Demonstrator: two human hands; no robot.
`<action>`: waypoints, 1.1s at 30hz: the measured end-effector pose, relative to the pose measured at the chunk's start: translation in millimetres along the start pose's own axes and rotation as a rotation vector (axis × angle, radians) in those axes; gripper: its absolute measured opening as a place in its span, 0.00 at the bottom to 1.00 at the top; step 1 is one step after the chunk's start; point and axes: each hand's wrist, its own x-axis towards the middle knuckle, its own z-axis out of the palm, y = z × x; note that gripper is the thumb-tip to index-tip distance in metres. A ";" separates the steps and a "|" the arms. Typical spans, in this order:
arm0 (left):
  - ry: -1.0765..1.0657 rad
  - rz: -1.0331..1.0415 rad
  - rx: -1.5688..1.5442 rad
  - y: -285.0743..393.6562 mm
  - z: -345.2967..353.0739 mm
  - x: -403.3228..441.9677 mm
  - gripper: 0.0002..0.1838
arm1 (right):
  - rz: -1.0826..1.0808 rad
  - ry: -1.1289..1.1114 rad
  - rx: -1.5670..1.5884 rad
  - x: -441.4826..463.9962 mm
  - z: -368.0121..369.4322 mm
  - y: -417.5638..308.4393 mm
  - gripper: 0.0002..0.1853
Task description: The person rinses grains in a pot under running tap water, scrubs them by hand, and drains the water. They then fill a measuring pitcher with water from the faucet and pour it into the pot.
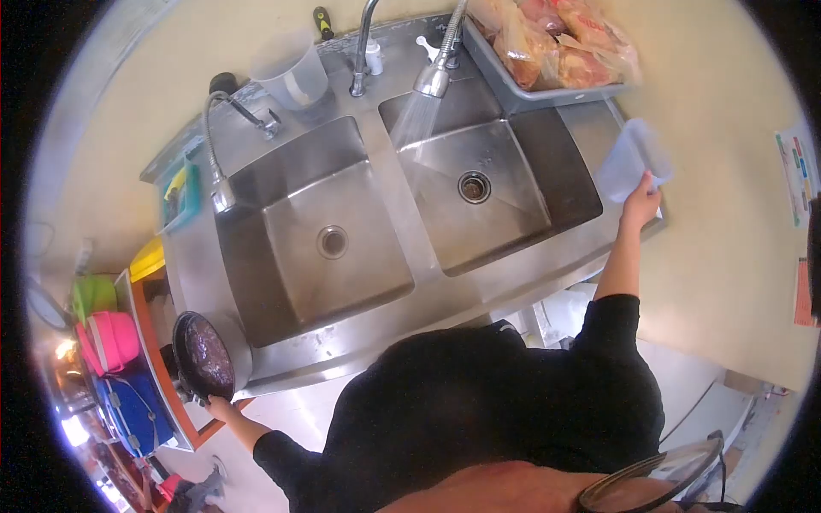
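My right hand (641, 203) is closed on a translucent plastic pitcher (623, 167), tilted at the right end of the steel counter. My left hand (221, 409) grips the edge of a metal pot (238, 346) at the counter's left front corner. Something dark and wet-looking (208, 355) fills the pot's opening; I cannot make out what it is. Water sprays from the right spray faucet (432, 79) into the right sink basin (513, 188). Beside it lies the left basin (316, 274), where no water is running.
A grey tub (547, 98) of bagged raw meat (581, 51) stands at the back right. Behind the left basin are another clear container (295, 73) and a second spray faucet (221, 192). A teal basket (180, 201) and coloured bins (111, 342) sit at the left.
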 end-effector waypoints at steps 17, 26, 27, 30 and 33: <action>-0.002 -0.219 -0.146 18.2 -6.7 -29.7 0.28 | -0.945 -0.912 0.419 -160.5 243.1 -185.6 0.22; -0.012 -0.067 -0.218 17.1 -2.1 -38.3 0.23 | -0.137 -1.484 0.400 -135.9 415.8 -229.1 0.27; 0.000 -0.041 -0.160 14.7 -3.1 -37.5 0.23 | -0.147 -1.418 0.518 -143.5 387.8 -227.0 0.26; 0.005 0.029 -0.068 8.8 -2.2 -29.2 0.22 | 0.049 -1.468 0.745 -138.5 370.5 -200.8 0.18; 0.035 0.155 0.023 -45.8 3.3 24.8 0.23 | 0.203 -1.159 0.903 -156.3 321.1 -180.6 0.18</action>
